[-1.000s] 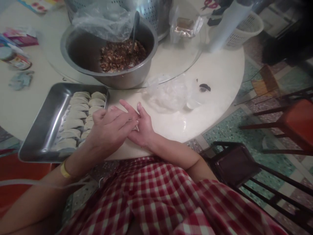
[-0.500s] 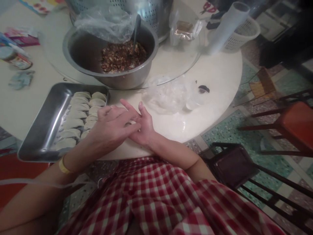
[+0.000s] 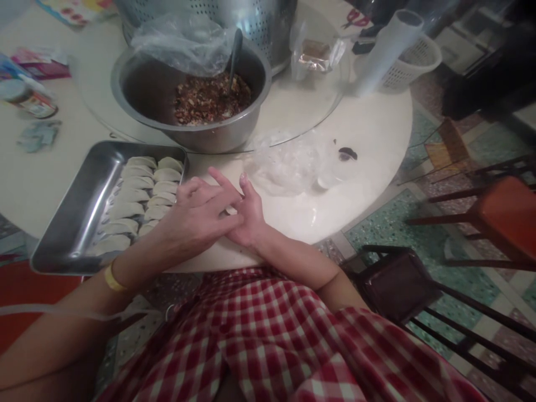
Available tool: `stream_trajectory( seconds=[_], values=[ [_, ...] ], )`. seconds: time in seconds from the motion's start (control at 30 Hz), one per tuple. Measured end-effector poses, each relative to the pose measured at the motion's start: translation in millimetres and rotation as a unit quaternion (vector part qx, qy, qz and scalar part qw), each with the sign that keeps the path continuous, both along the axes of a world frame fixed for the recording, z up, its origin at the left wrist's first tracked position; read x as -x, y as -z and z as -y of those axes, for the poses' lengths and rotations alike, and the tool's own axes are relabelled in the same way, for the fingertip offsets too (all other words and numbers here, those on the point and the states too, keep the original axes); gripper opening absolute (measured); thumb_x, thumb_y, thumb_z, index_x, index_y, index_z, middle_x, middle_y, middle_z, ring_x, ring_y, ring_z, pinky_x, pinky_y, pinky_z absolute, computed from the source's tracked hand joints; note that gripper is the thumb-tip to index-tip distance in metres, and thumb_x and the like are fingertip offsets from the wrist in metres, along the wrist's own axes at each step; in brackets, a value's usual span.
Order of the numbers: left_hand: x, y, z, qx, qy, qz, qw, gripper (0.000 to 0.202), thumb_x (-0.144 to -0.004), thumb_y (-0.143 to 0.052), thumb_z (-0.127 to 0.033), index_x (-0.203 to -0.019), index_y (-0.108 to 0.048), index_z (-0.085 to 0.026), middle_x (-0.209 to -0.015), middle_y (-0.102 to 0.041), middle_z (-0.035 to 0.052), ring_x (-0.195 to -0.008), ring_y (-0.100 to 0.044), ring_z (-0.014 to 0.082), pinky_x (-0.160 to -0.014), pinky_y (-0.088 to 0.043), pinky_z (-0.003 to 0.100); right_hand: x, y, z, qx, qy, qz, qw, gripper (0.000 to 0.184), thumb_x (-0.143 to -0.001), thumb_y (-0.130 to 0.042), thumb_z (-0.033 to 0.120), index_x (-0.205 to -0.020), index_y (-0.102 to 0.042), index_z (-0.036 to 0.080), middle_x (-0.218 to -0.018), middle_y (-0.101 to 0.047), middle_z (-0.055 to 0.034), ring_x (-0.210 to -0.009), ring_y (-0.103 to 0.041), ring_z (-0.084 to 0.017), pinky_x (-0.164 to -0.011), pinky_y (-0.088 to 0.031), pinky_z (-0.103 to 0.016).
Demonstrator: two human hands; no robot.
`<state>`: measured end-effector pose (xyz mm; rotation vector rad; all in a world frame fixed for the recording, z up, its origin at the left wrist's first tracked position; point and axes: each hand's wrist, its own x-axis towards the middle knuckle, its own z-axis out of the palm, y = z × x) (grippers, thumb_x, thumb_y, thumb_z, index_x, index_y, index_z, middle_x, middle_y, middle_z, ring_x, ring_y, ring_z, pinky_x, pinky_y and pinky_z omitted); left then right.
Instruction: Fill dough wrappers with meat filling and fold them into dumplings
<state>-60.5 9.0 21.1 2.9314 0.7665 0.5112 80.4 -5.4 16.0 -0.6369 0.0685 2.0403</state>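
My left hand [image 3: 196, 220] lies palm down across my right hand [image 3: 250, 215] at the near edge of the round white table [image 3: 368, 139]. A small pale piece of dough [image 3: 230, 210] shows between the two hands, pressed between the fingers. My right hand's thumb and a finger stick out straight. Just left of the hands stands a metal tray [image 3: 79, 212] with rows of folded dumplings [image 3: 138, 201]. Behind them a steel bowl [image 3: 192, 89] holds dark chopped filling [image 3: 209, 100] with a spoon [image 3: 234, 53] standing in it.
A crumpled clear plastic bag [image 3: 288, 164] lies right of the hands. A colander [image 3: 251, 17], a wrapped packet [image 3: 316, 50], a paper roll [image 3: 385, 47] and a white basket [image 3: 412, 61] stand at the back. Dark wooden stools [image 3: 402, 279] stand to the right on the terrazzo floor.
Both hands have shifted slightly right and away from me, staying pressed together around the dough. The view has drifted a little.
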Motion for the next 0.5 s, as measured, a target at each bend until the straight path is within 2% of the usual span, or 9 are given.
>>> stream_trajectory(
  seconds=[0.1,0.2,0.33,0.4,0.5],
  values=[
    [2,-4.0,-3,0.019,-0.001,0.039,0.999,0.011,-0.093,-0.053,-0.027,-0.086,-0.061,-0.029,-0.098,-0.066,-0.0046,-0.093,-0.063,0.0206,-0.095,-0.042,0.040,1,2.5,0,-0.018,0.001,-0.004,1.000,0.056,-0.103,-0.018,0.051,-0.123,-0.061,0.022,-0.093,-0.076,-0.0038,-0.100,-0.072,-0.020,-0.103,-0.054,-0.043],
    [11,-16.4,-4,0.000,-0.013,0.105,0.994,0.007,-0.094,-0.060,-0.036,-0.091,-0.061,-0.030,-0.104,-0.070,-0.0036,-0.095,-0.063,0.0208,-0.090,-0.042,0.038,2,6.1,0,-0.037,-0.004,-0.015,0.999,0.059,-0.102,-0.013,0.052,-0.121,-0.062,0.024,-0.090,-0.075,-0.0029,-0.096,-0.072,-0.021,-0.103,-0.053,-0.047],
    [21,-28.4,2,-0.063,-0.073,0.177,0.980,0.024,-0.092,-0.066,-0.027,-0.075,-0.050,-0.023,-0.089,-0.071,-0.0030,-0.088,-0.062,0.0192,-0.085,-0.043,0.038,4,7.4,2,-0.070,-0.003,-0.021,0.997,0.059,-0.099,-0.019,0.060,-0.121,-0.062,0.027,-0.106,-0.075,-0.0038,-0.096,-0.070,-0.020,-0.105,-0.051,-0.046],
    [21,-27.2,7,-0.052,-0.106,0.147,0.982,0.026,-0.092,-0.065,-0.027,-0.072,-0.049,-0.023,-0.081,-0.069,-0.0023,-0.083,-0.062,0.0194,-0.082,-0.044,0.039,5,4.9,3,-0.070,-0.003,-0.012,0.997,0.059,-0.099,-0.019,0.060,-0.120,-0.063,0.027,-0.110,-0.075,-0.0043,-0.095,-0.070,-0.020,-0.105,-0.051,-0.045],
    [16,-20.6,13,-0.001,-0.129,0.081,0.988,0.011,-0.095,-0.059,-0.031,-0.087,-0.059,-0.023,-0.083,-0.070,0.0003,-0.082,-0.063,0.0211,-0.081,-0.046,0.042,4,-1.0,4,-0.068,-0.008,0.004,0.998,0.062,-0.099,-0.013,0.059,-0.117,-0.064,0.028,-0.109,-0.076,-0.0036,-0.084,-0.070,-0.018,-0.103,-0.051,-0.045]
  ],
)
